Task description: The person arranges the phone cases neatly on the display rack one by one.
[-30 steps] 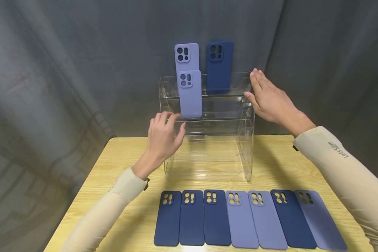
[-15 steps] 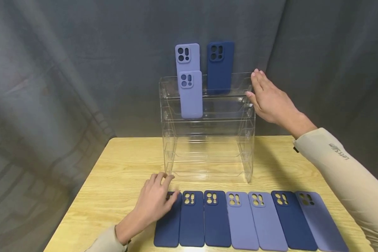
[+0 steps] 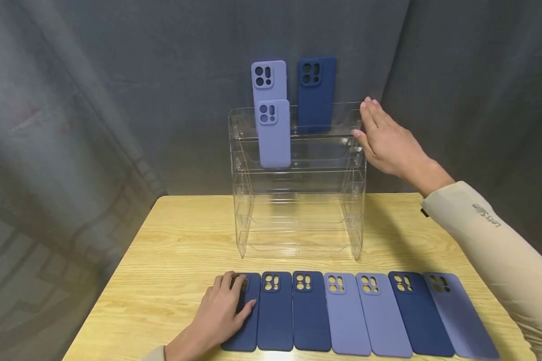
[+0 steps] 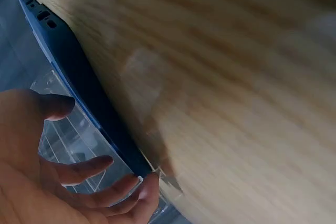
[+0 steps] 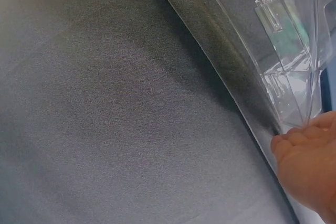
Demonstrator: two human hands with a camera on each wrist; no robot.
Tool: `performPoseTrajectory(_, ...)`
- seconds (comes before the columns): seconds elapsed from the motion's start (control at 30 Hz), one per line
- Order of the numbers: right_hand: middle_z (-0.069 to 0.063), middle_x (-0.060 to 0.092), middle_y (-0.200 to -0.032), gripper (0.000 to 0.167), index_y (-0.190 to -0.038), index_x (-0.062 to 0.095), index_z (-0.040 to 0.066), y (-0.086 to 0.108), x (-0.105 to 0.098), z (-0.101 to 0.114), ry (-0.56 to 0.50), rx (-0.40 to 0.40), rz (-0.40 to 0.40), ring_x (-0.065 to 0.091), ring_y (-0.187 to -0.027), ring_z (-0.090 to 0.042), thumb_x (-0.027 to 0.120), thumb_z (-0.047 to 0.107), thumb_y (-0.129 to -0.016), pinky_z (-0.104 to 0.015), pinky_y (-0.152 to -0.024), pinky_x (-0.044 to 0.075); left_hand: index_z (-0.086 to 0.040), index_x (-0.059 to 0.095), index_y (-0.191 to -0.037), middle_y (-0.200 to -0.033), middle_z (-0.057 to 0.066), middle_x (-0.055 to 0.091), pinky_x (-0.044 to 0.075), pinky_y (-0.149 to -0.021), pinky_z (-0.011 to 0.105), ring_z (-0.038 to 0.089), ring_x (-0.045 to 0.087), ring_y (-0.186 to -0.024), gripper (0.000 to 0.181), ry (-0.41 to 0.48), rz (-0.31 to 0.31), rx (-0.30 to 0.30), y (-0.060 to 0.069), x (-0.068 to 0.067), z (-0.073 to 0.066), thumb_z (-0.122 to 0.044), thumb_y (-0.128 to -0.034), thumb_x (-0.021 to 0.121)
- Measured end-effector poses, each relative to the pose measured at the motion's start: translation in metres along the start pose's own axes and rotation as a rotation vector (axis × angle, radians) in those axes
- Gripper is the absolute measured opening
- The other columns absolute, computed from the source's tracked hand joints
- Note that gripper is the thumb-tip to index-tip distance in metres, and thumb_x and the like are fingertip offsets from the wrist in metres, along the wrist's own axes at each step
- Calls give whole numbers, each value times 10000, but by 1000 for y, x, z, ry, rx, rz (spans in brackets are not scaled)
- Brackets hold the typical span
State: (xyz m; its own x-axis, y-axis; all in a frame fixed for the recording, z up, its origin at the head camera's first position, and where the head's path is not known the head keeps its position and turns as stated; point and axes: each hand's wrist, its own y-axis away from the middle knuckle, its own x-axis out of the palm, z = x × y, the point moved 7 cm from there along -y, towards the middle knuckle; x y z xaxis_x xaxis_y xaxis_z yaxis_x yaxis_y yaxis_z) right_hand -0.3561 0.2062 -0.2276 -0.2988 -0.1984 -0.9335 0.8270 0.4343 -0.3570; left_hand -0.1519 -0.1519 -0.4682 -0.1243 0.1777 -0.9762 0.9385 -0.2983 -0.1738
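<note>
My left hand [image 3: 221, 311] is over the leftmost navy phone case [image 3: 249, 321] on the table. In the left wrist view its fingertips touch the far end of that navy case [image 4: 105, 108], while the thumb [image 4: 59, 106] is close to the case's face; I cannot tell whether it touches. My right hand [image 3: 390, 143] rests with straight fingers against the upper right side of a clear tiered display rack [image 3: 298, 173]. Two lilac cases, a back one [image 3: 277, 80] and a front one [image 3: 274, 143], and a navy case [image 3: 316, 95] stand upright in the rack's upper tiers.
Right of the left hand lie more cases in a row: navy ones such as this case [image 3: 274, 321], and lilac ones such as this case [image 3: 349, 321]. The wooden table [image 3: 162, 250] ends at a grey curtain [image 3: 185, 100] behind the rack.
My left hand has come down from beside the front lilac case on the rack to the leftmost navy case on the table. The right hand has stayed at the rack.
</note>
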Motion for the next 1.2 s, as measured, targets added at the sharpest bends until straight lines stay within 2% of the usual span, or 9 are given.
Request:
performPoseTrajectory(0.27,-162,-109,-1760,724,-1666,-55,5,-1,0,0,-4,13,6,-43,-1659,-361,198,437,-1143,-569,-1335,109,-16,640,-1357,-1308,250,616,600,-757,490,367,636,-1109,683,-12,16,-19,0,-3,-5,-507,-901,770)
performPoseTrajectory(0.5,-157,-115,-1760,731,-1665,-58,2,-1,1,0,-12,25,12,-49,-1659,-357,193,447,-1142,-568,-1335,104,106,638,-1328,-1325,342,599,614,-709,549,461,645,-1111,794,3,75,-72,-8,-6,-14,-489,-831,811)
performPoseTrajectory(0.77,-157,-128,-1758,731,-1663,-62,2,1,-1,-1,-6,33,21,-62,-1658,-356,194,446,-1142,-571,-1335,99,54,619,-1357,-1227,292,562,554,-553,476,388,599,-965,780,29,108,-124,-16,-3,-18,-442,-787,814)
performPoseTrajectory(0.9,-140,-141,-1758,733,-1665,-68,11,2,-1,-3,-17,42,24,-74,-1658,-350,186,455,-1139,-575,-1334,92,54,610,-1351,-1255,294,549,562,-554,480,396,585,-970,760,48,130,-127,-20,-3,-20,-413,-787,810)
performPoseTrajectory(1.2,-148,-124,-1760,738,-1666,-57,4,-1,1,-1,-28,26,15,-58,-1659,-355,194,456,-1139,-573,-1333,100,77,572,-1336,-1304,269,590,613,-665,574,472,605,-1160,727,67,164,-121,-24,-3,-19,-391,-829,802)
